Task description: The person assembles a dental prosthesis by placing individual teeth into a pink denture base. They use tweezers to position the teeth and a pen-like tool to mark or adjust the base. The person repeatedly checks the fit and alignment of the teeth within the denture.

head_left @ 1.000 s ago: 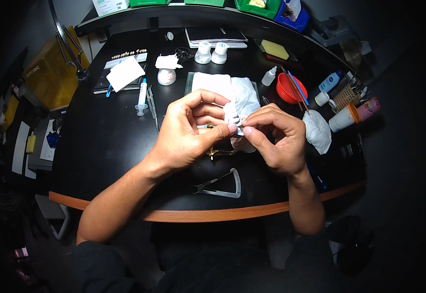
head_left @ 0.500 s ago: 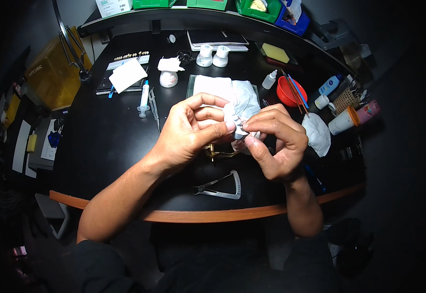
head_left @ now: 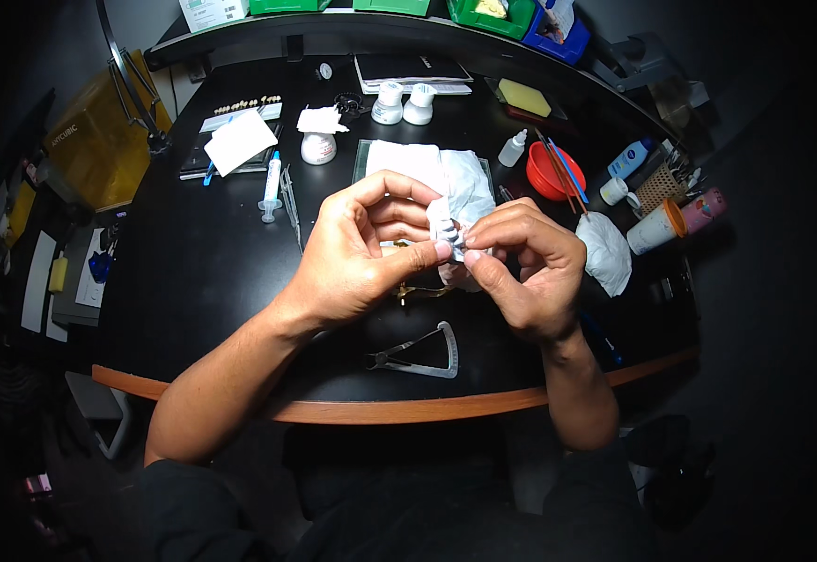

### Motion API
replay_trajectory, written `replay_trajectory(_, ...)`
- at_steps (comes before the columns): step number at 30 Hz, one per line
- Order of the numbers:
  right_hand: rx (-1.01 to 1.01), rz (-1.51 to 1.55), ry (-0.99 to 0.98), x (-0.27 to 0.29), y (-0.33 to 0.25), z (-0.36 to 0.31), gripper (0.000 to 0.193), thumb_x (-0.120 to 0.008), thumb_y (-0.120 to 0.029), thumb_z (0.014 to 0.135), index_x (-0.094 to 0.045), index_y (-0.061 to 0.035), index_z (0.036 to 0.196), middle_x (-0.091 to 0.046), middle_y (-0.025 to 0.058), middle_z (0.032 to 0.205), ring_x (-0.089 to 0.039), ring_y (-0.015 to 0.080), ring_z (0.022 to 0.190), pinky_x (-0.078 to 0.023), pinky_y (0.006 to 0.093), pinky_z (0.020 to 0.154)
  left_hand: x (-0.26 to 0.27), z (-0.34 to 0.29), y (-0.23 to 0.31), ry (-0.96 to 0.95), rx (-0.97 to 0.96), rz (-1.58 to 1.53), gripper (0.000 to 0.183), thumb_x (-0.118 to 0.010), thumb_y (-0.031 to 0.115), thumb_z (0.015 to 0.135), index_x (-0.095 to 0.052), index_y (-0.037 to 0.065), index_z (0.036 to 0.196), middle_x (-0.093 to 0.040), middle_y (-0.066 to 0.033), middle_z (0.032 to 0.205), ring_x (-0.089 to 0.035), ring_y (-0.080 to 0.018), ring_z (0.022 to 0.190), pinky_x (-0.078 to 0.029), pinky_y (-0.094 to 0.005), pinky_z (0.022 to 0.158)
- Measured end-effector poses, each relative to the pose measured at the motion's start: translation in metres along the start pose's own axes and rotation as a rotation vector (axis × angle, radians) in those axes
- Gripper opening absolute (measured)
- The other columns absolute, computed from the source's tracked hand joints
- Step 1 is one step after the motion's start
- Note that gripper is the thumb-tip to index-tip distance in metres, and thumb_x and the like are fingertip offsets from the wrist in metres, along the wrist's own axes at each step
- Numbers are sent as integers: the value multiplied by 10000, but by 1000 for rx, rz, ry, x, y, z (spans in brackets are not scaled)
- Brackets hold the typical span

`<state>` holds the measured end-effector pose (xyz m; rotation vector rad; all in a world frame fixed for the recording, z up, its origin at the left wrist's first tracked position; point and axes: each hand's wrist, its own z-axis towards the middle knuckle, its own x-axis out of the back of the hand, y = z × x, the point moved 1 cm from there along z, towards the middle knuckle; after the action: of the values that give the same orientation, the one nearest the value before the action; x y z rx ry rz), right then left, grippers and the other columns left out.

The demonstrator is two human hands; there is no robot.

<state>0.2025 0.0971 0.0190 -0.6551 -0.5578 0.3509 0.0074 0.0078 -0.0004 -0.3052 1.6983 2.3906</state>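
Observation:
Raised over the desk between my hands is a small pale grey-white dental cast (head_left: 445, 226) with a row of tooth shapes. My left hand (head_left: 347, 258) grips it from the left, thumb on the near side and fingers curled behind. At its right edge, my right hand (head_left: 541, 281) pinches with thumb and index finger close together; whatever lies between those fingertips is too small to make out. Beneath the hands stands a brass-coloured articulator (head_left: 406, 294), partly hidden. A metal caliper (head_left: 451, 354) lies nearer the desk's front edge.
Behind my hands, white tissue (head_left: 404, 161) lies on a glass slab. Two white jars (head_left: 388, 105), a capped jar (head_left: 318, 148), a syringe (head_left: 272, 192) and tweezers (head_left: 291, 211) stand or lie farther left. Rightward are a red bowl (head_left: 544, 176) with brushes, a dropper bottle (head_left: 512, 150) and a white bundle (head_left: 604, 255).
The cast has turned slightly, so its tooth row shows more clearly. My right fingertips have shifted a little at its edge. The whole view has moved slightly.

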Motion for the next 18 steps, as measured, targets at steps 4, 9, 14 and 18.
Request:
replay_trajectory(4,4,-3,23,-1,2,-1,99,-760,31,761,-733,-35,829,-758,69,849,-650,121,788,-475,251,632,-2,0,-2,2,-1,9,413,-790,-35,884,-580,-33,1240,-715,-145,1089,-722,-176,1015,-592,-306,932)
replay_trajectory(9,-20,-66,34,-1,-3,-2,98,-768,24,748,-740,-40,817,-762,70,824,-661,144,770,-485,260,651,-1,0,-3,9,-25,37,391,-811,-36,869,-603,-39,1200,-714,-145,1104,-726,-175,1010,-615,-289,898)
replay_trajectory(14,122,-134,25,0,-6,2,113,-758,22,731,-747,-28,833,-761,74,829,-670,163,780,-496,282,690,-2,-1,-1,6,-5,4,396,-801,-37,878,-597,-45,1217,-729,-153,1085,-736,-179,1003,-619,-292,894)
replay_trajectory(18,161,-114,-12,3,-5,3,141,-722,17,730,-761,-18,862,-755,86,834,-672,168,802,-497,284,700,1,0,-4,21,87,-117,405,-750,-68,899,-566,-50,1260,-733,-172,1081,-750,-176,961,-623,-279,865)
